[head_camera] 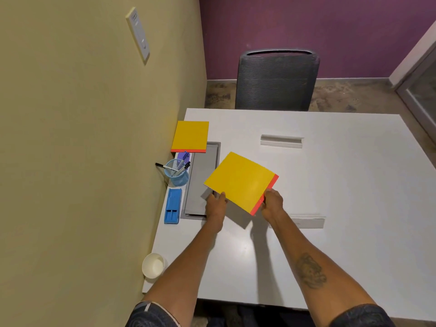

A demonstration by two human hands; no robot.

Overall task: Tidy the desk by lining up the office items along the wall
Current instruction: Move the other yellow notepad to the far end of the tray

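A yellow notebook with a red spine (240, 180) is lifted above the white desk (330, 185), turned at an angle. My left hand (215, 205) pinches its near left corner, and my right hand (272, 202) grips the red spine edge. Along the beige wall lie a second yellow notebook (190, 136), a blue pen cup (178, 173) with several pens, a purple item (183, 157) behind the cup, a blue stapler-like item (173, 206) and a white paper cup (153, 265).
A grey cable tray lid (203, 175) is set into the desk beside the row. Two slots (282, 140) (306, 221) are cut in the desktop. A grey mesh chair (276, 81) stands at the far edge. A wall switch (138, 35) is on the left wall.
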